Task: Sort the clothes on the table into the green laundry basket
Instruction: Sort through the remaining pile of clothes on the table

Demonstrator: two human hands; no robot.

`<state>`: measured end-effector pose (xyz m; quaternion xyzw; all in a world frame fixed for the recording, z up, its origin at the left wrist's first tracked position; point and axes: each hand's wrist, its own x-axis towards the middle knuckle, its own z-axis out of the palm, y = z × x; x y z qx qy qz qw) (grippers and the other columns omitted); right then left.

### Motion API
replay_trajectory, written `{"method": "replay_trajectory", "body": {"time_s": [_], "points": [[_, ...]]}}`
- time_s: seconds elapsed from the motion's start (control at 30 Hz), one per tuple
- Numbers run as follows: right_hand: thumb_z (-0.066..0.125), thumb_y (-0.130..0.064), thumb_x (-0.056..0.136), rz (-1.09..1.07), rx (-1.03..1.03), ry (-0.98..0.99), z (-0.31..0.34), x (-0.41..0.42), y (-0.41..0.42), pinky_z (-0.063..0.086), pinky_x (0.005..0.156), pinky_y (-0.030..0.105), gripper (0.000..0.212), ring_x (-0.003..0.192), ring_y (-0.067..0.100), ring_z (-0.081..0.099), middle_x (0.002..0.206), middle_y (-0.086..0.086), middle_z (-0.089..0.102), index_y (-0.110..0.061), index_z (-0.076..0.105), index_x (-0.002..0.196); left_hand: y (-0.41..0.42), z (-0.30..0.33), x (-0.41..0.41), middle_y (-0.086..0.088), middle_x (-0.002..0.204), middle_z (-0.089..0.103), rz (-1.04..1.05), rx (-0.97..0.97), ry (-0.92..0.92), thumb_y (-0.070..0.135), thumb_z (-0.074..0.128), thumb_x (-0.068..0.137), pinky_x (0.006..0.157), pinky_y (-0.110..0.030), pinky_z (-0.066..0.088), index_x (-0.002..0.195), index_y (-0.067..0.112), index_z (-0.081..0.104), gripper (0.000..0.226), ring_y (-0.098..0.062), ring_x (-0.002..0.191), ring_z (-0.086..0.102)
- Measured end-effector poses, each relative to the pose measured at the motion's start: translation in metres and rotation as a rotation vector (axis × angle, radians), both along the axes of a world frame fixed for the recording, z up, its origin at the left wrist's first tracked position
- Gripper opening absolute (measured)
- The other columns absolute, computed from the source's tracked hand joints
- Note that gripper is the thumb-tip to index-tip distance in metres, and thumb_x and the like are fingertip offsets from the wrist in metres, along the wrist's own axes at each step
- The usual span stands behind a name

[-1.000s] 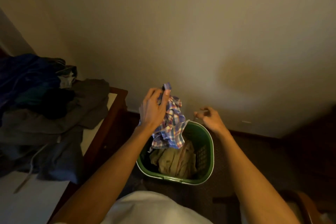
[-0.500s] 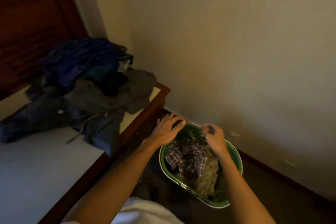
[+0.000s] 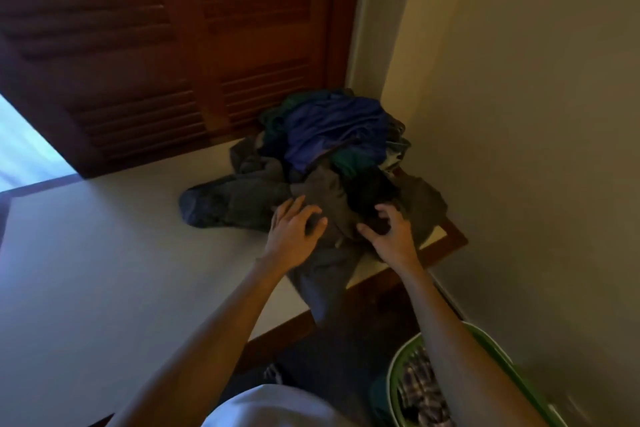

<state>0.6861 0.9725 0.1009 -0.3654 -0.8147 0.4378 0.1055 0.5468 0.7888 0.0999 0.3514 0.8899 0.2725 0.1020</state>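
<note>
Both bare forearms reach up from the lower edge of the frame toward its centre; the left hand point(image 3: 294, 239) lies palm down just left of centre, fingers spread and lightly bent, thumb angled right; the right hand point(image 3: 391, 236) sits just beside it, fingers curled downward like a claw, thumb stretched left; the two hands are near but apart.

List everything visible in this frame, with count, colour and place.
table: one, pale top with wood edge, left and centre
clothes pile: one heap, blue, green, grey and black, far right corner of the table
basket: one, green, on the floor bottom right
plaid garment: one, inside the basket
louvred doors: dark red-brown wood, behind the table
wall: beige, right
left hand: fingers spread on the grey clothes
right hand: fingers curled over the dark clothes
</note>
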Motion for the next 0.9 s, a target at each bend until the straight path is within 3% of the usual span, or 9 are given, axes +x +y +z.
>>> {"method": "replay_trajectory", "body": {"time_s": [0.13,0.23,0.37,0.47,0.53,0.67,0.77,0.83,0.9], "points": [[0.073,-0.066,0.077,0.13,-0.032,-0.038,0.01,-0.091,-0.027,0.038,0.11,0.053,0.075,0.14,0.03,0.033,0.142,-0.004,0.049,-0.033,0.046,0.139,-0.025,-0.004,-0.067,-0.017,0.169,0.001,0.218,-0.288,0.114,0.072,0.041,0.094,0.122,-0.059,-0.007,0.161,0.026,0.01,0.087,-0.047,0.153,-0.008],[0.075,-0.061,0.077,0.209,0.038,-0.225,-0.005,-0.144,-0.065,0.027,0.114,0.058,0.094,0.147,0.041,0.021,0.16,0.002,0.029,-0.031,0.027,0.153,-0.044,-0.028,-0.105,-0.016,0.168,-0.017,0.226,-0.457,-0.054,0.078,0.05,0.086,0.118,-0.067,-0.007,0.159,0.036,-0.015,0.107,-0.054,0.15,-0.011],[0.069,-0.021,0.088,0.415,0.078,-0.165,-0.021,-0.172,-0.103,0.045,0.102,0.035,0.035,0.125,0.03,0.056,0.13,0.007,0.064,-0.019,0.065,0.123,-0.074,-0.055,-0.116,-0.01,0.17,0.0,0.21,-0.485,-0.204,0.062,0.052,0.095,0.118,-0.064,0.021,0.16,0.039,-0.001,0.087,-0.045,0.153,0.011],[0.077,-0.033,0.087,0.453,-0.04,-0.067,0.003,-0.177,-0.075,0.05,0.085,0.032,0.025,0.097,0.018,0.067,0.101,0.001,0.072,-0.016,0.07,0.105,-0.085,-0.064,-0.119,-0.009,0.169,0.008,0.236,-0.512,-0.15,0.061,0.043,0.1,0.114,-0.059,0.032,0.161,0.037,0.006,0.075,-0.043,0.15,0.021],[0.077,-0.047,0.084,0.23,-0.076,0.041,0.027,-0.19,-0.028,0.052,0.081,0.035,0.036,0.091,0.016,0.066,0.096,-0.001,0.068,-0.02,0.066,0.106,-0.084,-0.065,-0.124,-0.011,0.167,0.014,0.241,-0.501,-0.151,0.06,0.043,0.1,0.107,-0.054,0.041,0.161,0.037,0.009,0.073,-0.042,0.145,0.032],[0.079,-0.077,0.06,-0.138,-0.125,0.046,0.056,-0.242,0.083,0.044,0.106,0.054,0.102,0.132,0.035,0.044,0.149,0.008,0.039,-0.034,0.039,0.143,-0.083,-0.055,-0.126,-0.009,0.16,0.021,0.244,-0.48,-0.191,0.048,0.054,0.1,0.094,-0.046,0.051,0.16,0.034,0.015,0.073,-0.038,0.133,0.048],[0.089,-0.073,0.044,-0.241,-0.441,-0.011,0.035,-0.296,0.137,0.036,0.112,0.063,0.144,0.146,0.039,0.029,0.164,0.005,0.019,-0.036,0.008,0.158,-0.082,-0.047,-0.138,-0.005,0.159,0.022,0.257,-0.412,-0.285,0.04,0.063,0.095,0.096,-0.044,0.051,0.159,0.033,0.017,0.079,-0.036,0.133,0.049],[0.095,-0.056,0.045,-0.31,-0.574,-0.026,0.003,-0.33,0.147,0.041,0.108,0.064,0.144,0.14,0.039,0.04,0.16,0.009,0.032,-0.026,0.013,0.159,-0.084,-0.051,-0.145,-0.002,0.16,0.02,0.253,-0.353,-0.339,0.038,0.067,0.092,0.096,-0.042,0.051,0.158,0.034,0.02,0.081,-0.034,0.134,0.048],[0.092,-0.036,0.061,-0.357,-0.6,-0.025,-0.013,-0.356,0.13,0.045,0.104,0.062,0.12,0.134,0.04,0.047,0.155,0.014,0.04,-0.02,0.023,0.157,-0.086,-0.06,-0.146,-0.001,0.161,0.017,0.27,-0.303,-0.385,0.038,0.072,0.086,0.1,-0.043,0.051,0.156,0.036,0.024,0.084,-0.033,0.137,0.046]]}}
